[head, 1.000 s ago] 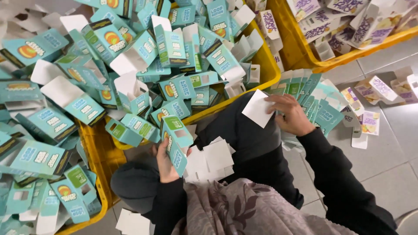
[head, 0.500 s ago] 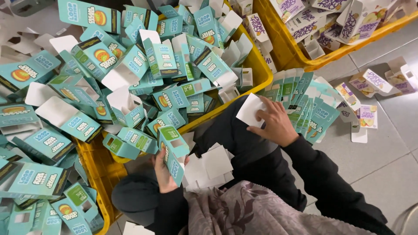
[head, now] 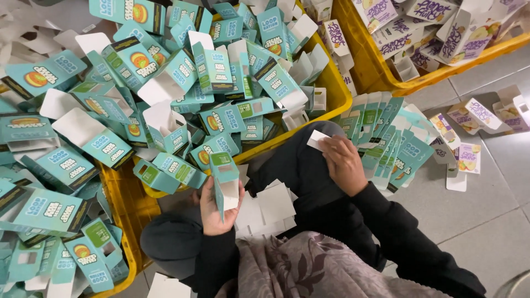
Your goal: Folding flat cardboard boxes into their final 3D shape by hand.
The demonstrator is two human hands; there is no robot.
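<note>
Your left hand (head: 212, 212) was raised over your lap, fingers wrapped around an open teal box (head: 225, 182) held upright, its white inside facing you. Your right hand (head: 343, 164) sat above your right knee, fingers closed on a white card (head: 317, 139). The two hands were apart. Ahead of the box, the yellow bin (head: 337, 91) was heaped with teal boxes. The second bin (head: 371, 65), upper right, held purple boxes. Flat teal blanks (head: 386, 140) fanned out on the floor beside your right hand.

Head camera, steeply downward, close above lap (head: 309, 176) and crates (head: 337, 88)
</note>
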